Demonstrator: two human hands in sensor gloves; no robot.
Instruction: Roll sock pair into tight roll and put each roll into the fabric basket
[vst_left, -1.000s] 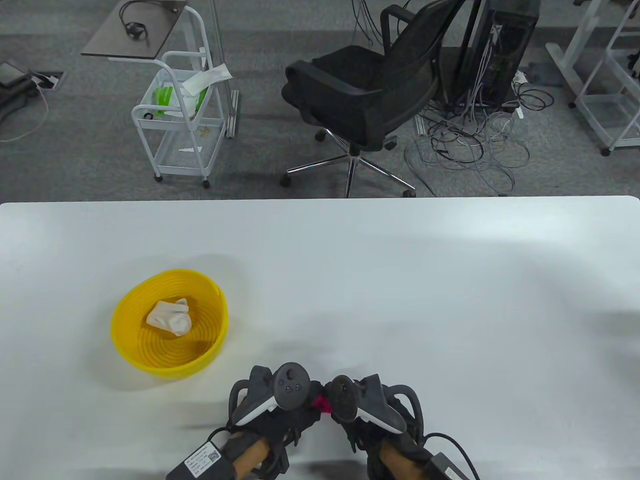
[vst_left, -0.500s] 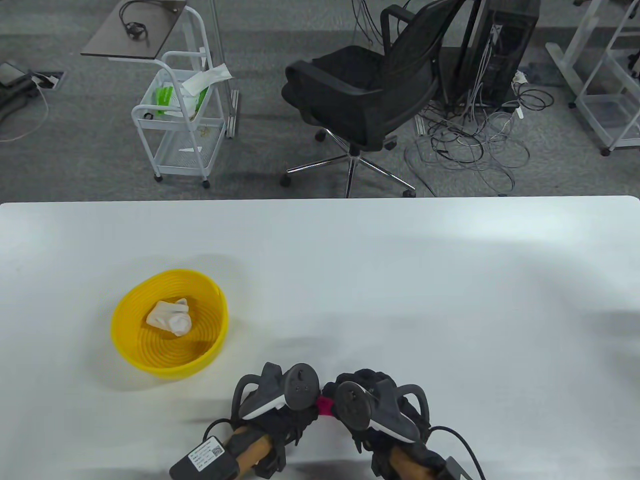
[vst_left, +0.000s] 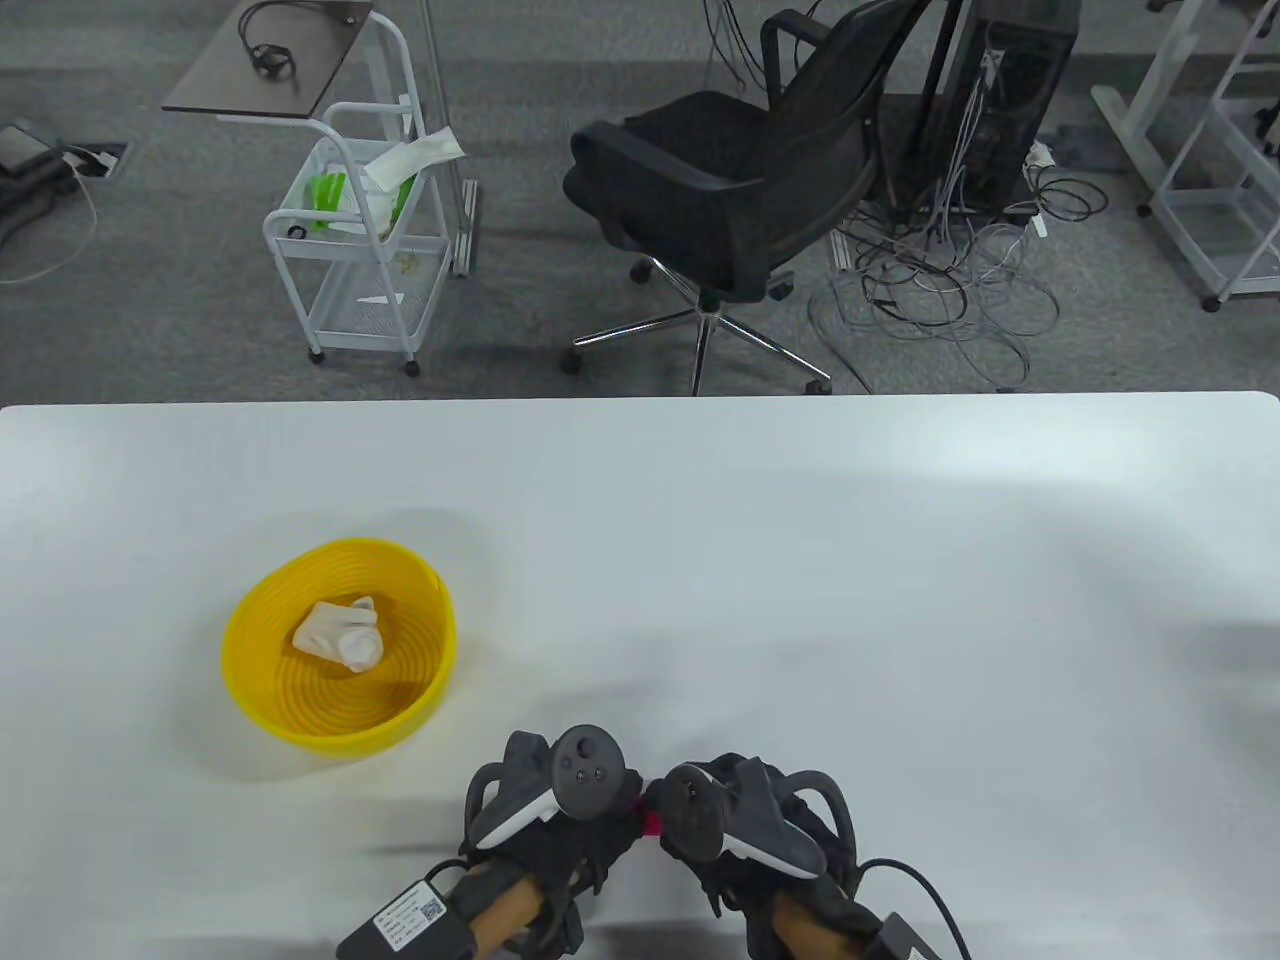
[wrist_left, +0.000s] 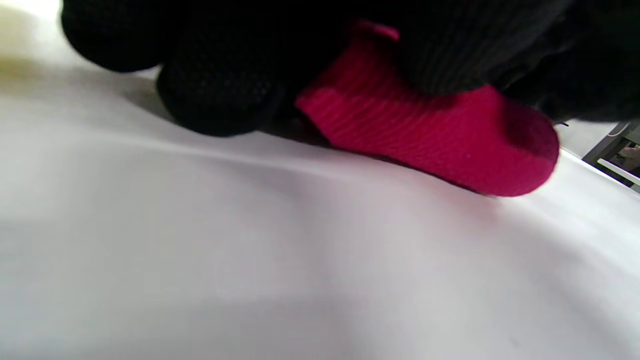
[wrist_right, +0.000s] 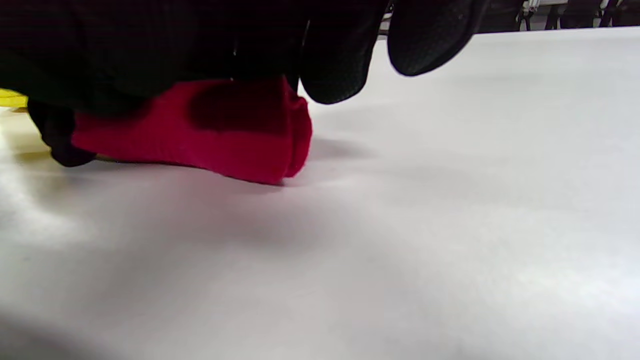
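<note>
Near the table's front edge, a magenta sock pair (vst_left: 651, 818) lies rolled on the white table, with only a sliver showing between my two hands. My left hand (vst_left: 560, 820) covers its left part. In the left wrist view the gloved fingers (wrist_left: 220, 95) curl over the sock roll (wrist_left: 430, 140), their tips down on the table. My right hand (vst_left: 740, 830) covers the right part, its fingers (wrist_right: 340, 65) curled over the top of the roll (wrist_right: 200, 135). The yellow basket (vst_left: 250, 690) stands to the left and holds a white sock roll (vst_left: 340, 633).
The white table (vst_left: 800, 560) stretches far and right of my hands. Beyond its far edge stand a black office chair (vst_left: 740, 180), a white wire cart (vst_left: 360, 240) and a tangle of cables (vst_left: 940, 290) on the floor.
Both hands tipped forward over the sock half a second ago and have rocked back to nearly where they were. Less of the magenta sock shows between them. The basket has not moved.
</note>
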